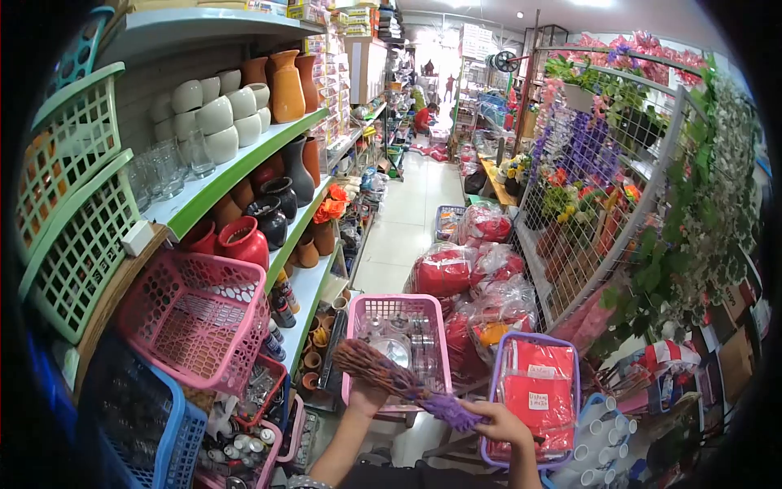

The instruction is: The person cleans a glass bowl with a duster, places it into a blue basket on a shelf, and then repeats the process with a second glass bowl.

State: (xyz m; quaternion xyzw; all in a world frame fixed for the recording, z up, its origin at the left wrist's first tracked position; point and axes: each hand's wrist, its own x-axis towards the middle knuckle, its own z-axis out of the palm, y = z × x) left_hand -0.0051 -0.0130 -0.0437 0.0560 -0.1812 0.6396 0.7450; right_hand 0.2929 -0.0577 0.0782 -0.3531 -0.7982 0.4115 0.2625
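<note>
Bundle (389, 375): a long dried-looking bunch, brown and reddish at one end, purple at the other; held in the air above the front of the pink basket (441, 342), slanting down towards the right hand.
Left hand (368, 397): under the brown end, against the bundle – its fingers are mostly hidden behind the stems, so I cannot tell how far they close.
Right hand (498, 424): at the purple end, thumb and fingers pinching the tip.
Pink basket: stands ahead of the hands, with clear glassware (418, 342) inside (a round, shiny piece (391, 352) among it).
Purple basket (577, 383): just beyond the right hand, holding red plastic-wrapped packets (538, 395) with white labels.
Bagged goods (444, 269): red items in clear plastic, heaped on the floor past the baskets.
Left shelves (236, 167): green-edged, carrying pale round pots (218, 122), drinking glasses (165, 169) and vases (288, 85).
Right rack (631, 236): wire mesh – artificial flowers (590, 138) and trailing greenery (717, 196) around it.
</note>
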